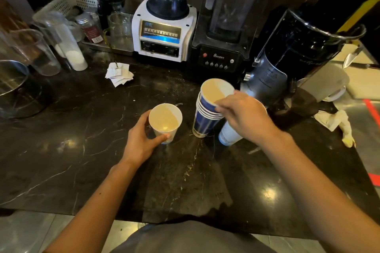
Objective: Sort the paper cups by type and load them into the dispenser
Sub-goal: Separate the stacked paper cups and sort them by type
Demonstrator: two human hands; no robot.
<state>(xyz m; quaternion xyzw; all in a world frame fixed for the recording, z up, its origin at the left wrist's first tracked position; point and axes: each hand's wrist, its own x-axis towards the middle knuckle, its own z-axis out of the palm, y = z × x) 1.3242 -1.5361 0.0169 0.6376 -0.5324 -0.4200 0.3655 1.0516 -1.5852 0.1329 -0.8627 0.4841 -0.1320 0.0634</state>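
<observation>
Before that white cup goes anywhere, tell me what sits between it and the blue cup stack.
Nothing visible stands between them. The white cup, held by the left hand, and the blue cup stack, gripped at its rim by the right hand, are separated only by bare dark marble countertop.

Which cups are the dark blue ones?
The stack of dark blue cups under the right hand. The single cup in the left hand is white, and the cup behind the right wrist is pale.
</observation>
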